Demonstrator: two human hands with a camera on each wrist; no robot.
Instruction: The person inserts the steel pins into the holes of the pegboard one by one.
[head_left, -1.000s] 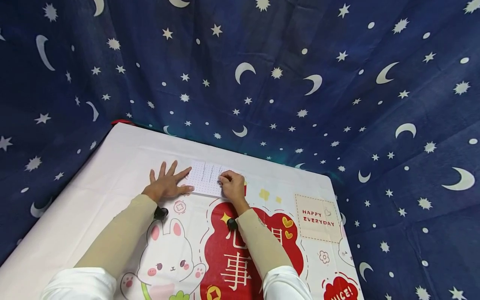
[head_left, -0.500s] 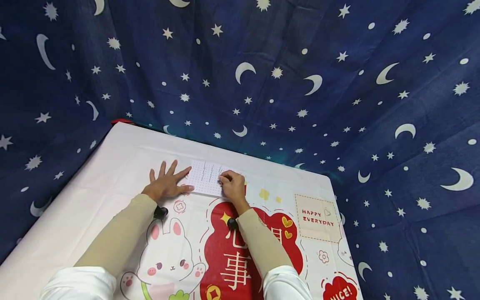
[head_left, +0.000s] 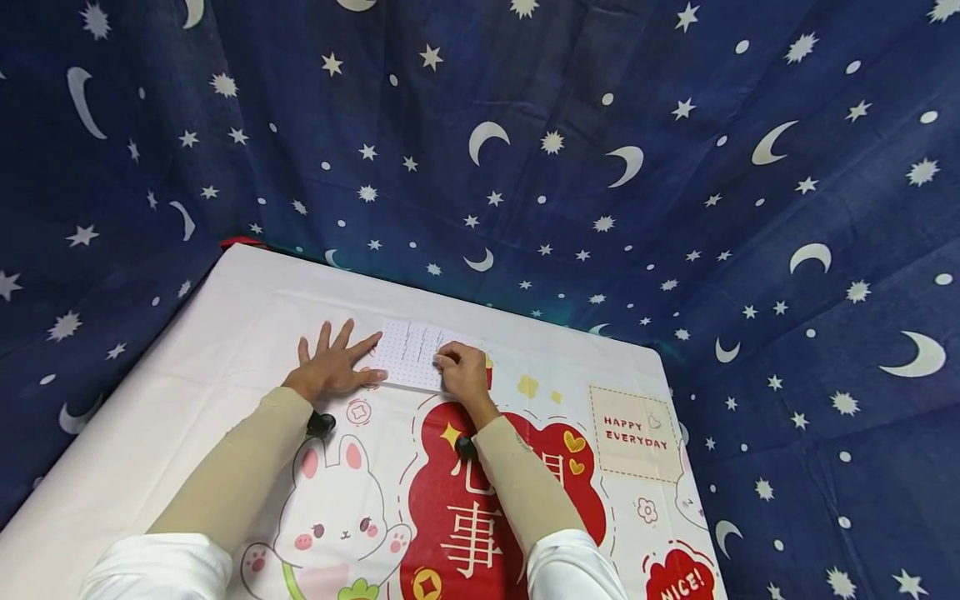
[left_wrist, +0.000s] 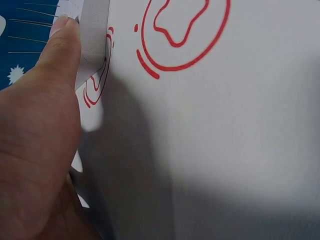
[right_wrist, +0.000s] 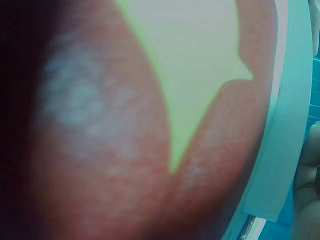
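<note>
A white rectangular board with a grid of small dots lies near the back of the table. Thin dark needles stand in rows on it, and several needles show side-on in the left wrist view. My left hand lies at the board's left end, fingers spread, the thumb on its near corner. Over the board's right part, my right hand has thumb and index finger pinched on a thin needle beside the third row. That needle is mostly hidden. In the right wrist view only part of the hand shows.
A white printed cloth covers the table, with a rabbit picture and a red patch near the forearms. Dark blue curtains with stars and moons hang behind and at both sides.
My right fingertips have shifted very slightly left over the board. The left hand stays at the board's left end. The head view has tilted a little.
</note>
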